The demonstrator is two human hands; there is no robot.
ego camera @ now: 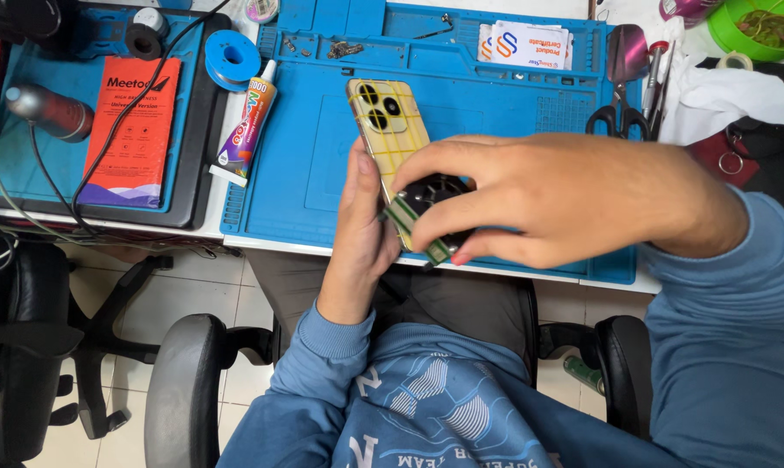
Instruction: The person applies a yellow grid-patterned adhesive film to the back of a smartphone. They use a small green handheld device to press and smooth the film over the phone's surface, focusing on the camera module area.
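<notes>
Centrally, just above the desk's near edge, a gold smartphone (390, 130) is held back-up, camera cluster toward the top of the frame, over the blue repair mat (323, 173). It is grasped along its left edge by the left hand (362, 230), thumb laid up the side. The right hand (539, 204) is brought in from the right of the frame, its fingers pinched on a round black part with green-striped tape or ribbon (427, 227), pressed at the phone's lower end; whether that part is joined to the phone cannot be told.

The step in hand is judged to be the fitting or peeling of this part at the phone's lower back. A steady left-hand hold and a fine, controlled fingertip pull or press would be called for next.

At upper left lie an adhesive tube (246, 121), a blue spool (232, 59) and a red packet (136, 130); scissors (617, 113) are seen at upper right.
</notes>
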